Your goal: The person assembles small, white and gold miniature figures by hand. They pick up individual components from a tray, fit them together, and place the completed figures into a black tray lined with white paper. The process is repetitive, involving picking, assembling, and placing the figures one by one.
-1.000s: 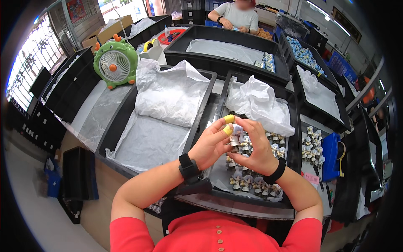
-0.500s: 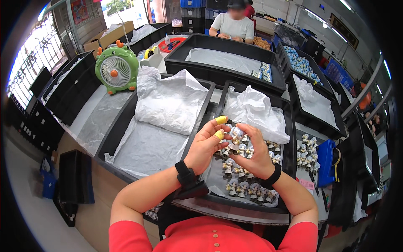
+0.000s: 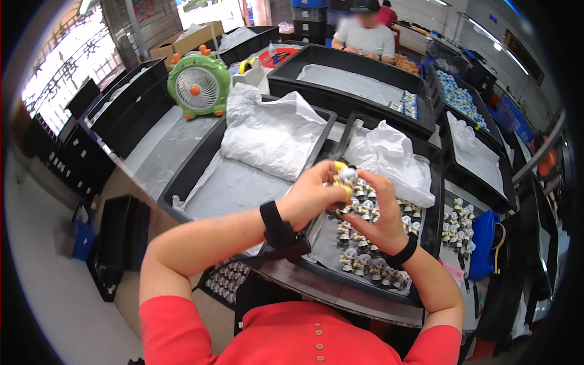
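Note:
My left hand (image 3: 316,190), with yellow covers on its thumb and a fingertip, pinches a small figurine (image 3: 348,177) with a pale, whitish head. It holds the figurine above the far part of a black tray (image 3: 435,210). My right hand (image 3: 384,214) is just right of it, thumb and forefinger spread in a C, the forefinger's tip close beside the figurine. Whether that tip touches it is hard to tell. Under my hands, rows of similar figurines (image 3: 365,266) stand on a white sheet, partly hidden by my fingers. A crumpled white sheet (image 3: 389,155) lies at the tray's far end.
Left of it, another black tray (image 3: 182,174) holds white sheets. A green fan (image 3: 198,85) stands beyond. More figurines (image 3: 457,228) and a blue bin (image 3: 485,246) are at right. Across a large black tray (image 3: 286,76), a person (image 3: 365,38) sits working.
The view has swung, shifting the scene rightward. My left hand has turned with the figurine between its covered fingers; my right hand's fingers have spread away from it.

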{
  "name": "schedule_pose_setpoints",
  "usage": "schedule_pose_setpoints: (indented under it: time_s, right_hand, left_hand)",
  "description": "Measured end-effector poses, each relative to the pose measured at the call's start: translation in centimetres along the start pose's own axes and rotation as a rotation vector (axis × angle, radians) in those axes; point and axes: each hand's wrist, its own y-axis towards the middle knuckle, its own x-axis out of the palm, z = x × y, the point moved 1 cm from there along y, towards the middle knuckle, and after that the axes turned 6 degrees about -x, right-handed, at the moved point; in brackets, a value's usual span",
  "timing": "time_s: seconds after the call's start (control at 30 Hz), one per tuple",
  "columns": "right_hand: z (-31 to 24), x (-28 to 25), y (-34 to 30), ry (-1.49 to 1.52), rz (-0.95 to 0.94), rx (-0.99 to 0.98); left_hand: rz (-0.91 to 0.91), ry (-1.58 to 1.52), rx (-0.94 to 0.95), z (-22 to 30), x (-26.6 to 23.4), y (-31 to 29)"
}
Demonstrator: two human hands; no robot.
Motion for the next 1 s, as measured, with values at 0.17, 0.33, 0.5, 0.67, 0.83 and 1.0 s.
schedule_pose_setpoints:
  time_s: [0.17, 0.33, 0.5, 0.67, 0.83, 1.0]
  right_hand:
    - [0.1, -1.0, -0.2, 0.031, 0.067, 0.118]
    - [0.4, -0.5, -0.1, 0.059, 0.043, 0.199]
    - [0.8, -0.4, -0.3, 0.05, 0.035, 0.247]
    - [1.5, 0.2, -0.2, 0.057, 0.021, 0.291]
    - [2.1, 0.5, -0.4, 0.063, 0.002, 0.324]
    - [2.0, 0.7, -0.4, 0.079, -0.006, 0.364]
  left_hand:
    - [0.28, 0.15, -0.006, 3.6, -7.3, -0.1]
    - [0.43, 0.435, -0.192, -1.0, -14.3, 0.6]
    - [0.338, 0.546, -0.423, -2.3, -16.0, 0.4]
    - [0.42, 0.523, -0.476, -0.6, -20.5, -0.8]
    - [0.297, 0.606, -0.5, -2.7, -17.6, 0.7]
    - [0.265, 0.624, -0.506, -6.6, -15.9, 4.4]
